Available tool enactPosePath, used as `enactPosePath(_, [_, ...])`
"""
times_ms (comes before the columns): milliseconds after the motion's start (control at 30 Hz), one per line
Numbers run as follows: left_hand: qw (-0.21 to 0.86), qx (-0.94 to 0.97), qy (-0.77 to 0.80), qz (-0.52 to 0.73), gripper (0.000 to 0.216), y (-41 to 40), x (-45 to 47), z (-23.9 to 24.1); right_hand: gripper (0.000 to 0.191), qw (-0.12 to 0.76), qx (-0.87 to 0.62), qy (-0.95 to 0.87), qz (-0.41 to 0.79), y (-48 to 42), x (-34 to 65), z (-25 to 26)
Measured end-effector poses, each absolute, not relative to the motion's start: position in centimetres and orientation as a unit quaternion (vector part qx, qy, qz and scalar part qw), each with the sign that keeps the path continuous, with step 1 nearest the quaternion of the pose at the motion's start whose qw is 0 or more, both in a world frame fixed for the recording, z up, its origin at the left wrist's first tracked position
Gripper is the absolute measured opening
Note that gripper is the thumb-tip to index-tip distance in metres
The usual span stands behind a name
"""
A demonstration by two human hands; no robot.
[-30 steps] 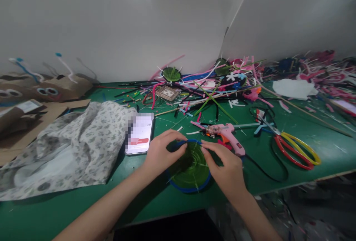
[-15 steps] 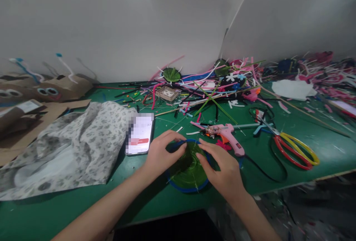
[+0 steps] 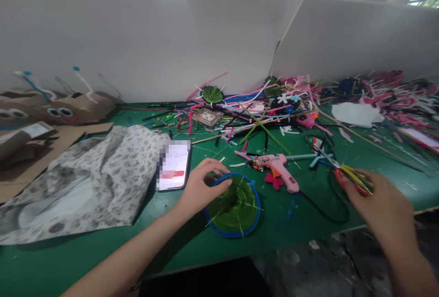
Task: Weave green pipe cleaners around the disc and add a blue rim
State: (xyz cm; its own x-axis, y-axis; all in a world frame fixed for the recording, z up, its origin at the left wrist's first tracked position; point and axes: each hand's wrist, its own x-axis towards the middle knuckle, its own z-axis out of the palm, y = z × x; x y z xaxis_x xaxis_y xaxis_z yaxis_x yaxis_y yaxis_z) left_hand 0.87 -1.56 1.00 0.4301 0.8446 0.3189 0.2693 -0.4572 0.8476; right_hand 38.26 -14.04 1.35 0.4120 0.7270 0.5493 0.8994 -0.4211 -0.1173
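My left hand (image 3: 206, 182) pinches the upper left rim of a round green coiled disc (image 3: 235, 210) with a blue edge. Short pale strands stick out of its side. Off to the right, my right hand (image 3: 382, 201) is closed around the red and yellow handles of a pair of scissors (image 3: 348, 176). Their blades point up and left, near some blue strips. Between the two hands lies a pink hot glue gun (image 3: 283, 171), with a dark pink flower shape (image 3: 273, 181) just below it.
A phone (image 3: 173, 167) and a patterned cloth (image 3: 103, 178) lie on the left, before brown cardboard figures (image 3: 65, 112). Pipe cleaners and green discs (image 3: 211, 94) are heaped along the back panel. The glue gun's black cord (image 3: 322, 212) curves near the table's front edge.
My right hand has let go of the disc's rim, moved right and taken hold of the scissors' handles. My left hand stays on the rim.
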Motion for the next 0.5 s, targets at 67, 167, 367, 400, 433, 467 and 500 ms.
enactPosePath(67, [0.382,0.754,0.372,0.385,0.011,-1.6,0.9,0.9,0.046,0.129,-0.856,-0.483,-0.130,-14.7,40.5,1.1])
enactPosePath(167, [0.386,0.753,0.372,0.382,0.014,-1.6,0.8,0.7,0.050,0.137,-0.876,-0.460,-0.046,-15.1,42.0,0.8])
enactPosePath(367, [0.386,0.753,0.367,0.387,0.014,-1.8,0.9,0.6,0.051,0.199,-0.885,-0.421,0.015,-16.2,42.8,0.3])
enactPosePath(400, [0.388,0.752,0.367,0.386,0.014,-1.8,0.9,0.6,0.051,0.199,-0.889,-0.413,0.004,-16.6,43.1,0.1])
enactPosePath(433, [0.389,0.752,0.366,0.386,0.014,-1.8,0.9,0.6,0.052,0.192,-0.896,-0.401,-0.004,-16.9,43.4,-0.2])
enactPosePath(467, [0.388,0.753,0.364,0.388,0.013,-1.8,0.8,0.6,0.053,0.180,-0.903,-0.389,-0.009,-17.1,43.9,-0.4])
enactPosePath(500, [0.386,0.754,0.362,0.390,0.013,-1.8,0.8,0.6,0.054,0.167,-0.908,-0.384,-0.014,-17.2,44.4,-0.7])
